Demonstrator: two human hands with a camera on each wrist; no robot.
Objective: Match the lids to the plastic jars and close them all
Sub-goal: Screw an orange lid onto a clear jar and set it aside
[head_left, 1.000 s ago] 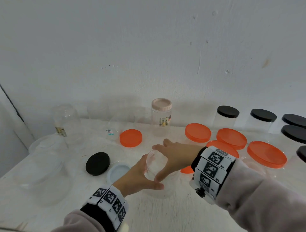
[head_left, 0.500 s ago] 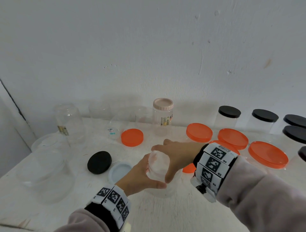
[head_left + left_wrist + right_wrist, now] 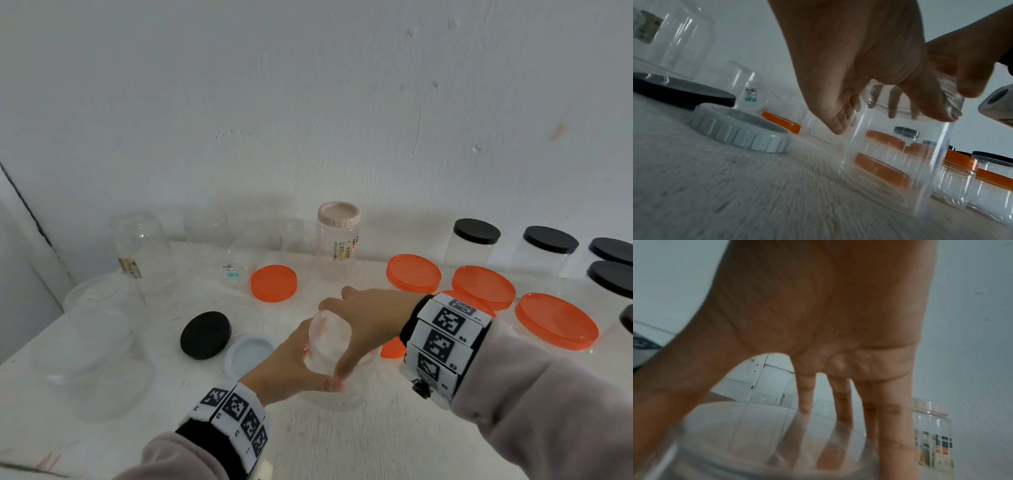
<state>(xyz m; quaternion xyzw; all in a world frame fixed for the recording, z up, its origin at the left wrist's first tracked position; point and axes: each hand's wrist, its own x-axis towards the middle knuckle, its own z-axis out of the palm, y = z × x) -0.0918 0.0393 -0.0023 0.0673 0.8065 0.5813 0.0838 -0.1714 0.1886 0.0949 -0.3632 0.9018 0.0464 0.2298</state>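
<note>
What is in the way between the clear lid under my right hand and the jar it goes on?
Nothing visible: the right hand grips the clear lid right on the mouth of the clear jar, which the left hand holds.

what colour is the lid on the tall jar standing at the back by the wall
Pale pink; the lid shows best in the head view.

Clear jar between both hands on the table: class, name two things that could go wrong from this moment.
1. The right hand grips a clear lid on the clear jar; being see-through, a crooked thread may go unnoticed.
2. The left hand holds the jar only near its top, so twisting could tip it onto the light blue lid or the small orange lid beside it.
</note>
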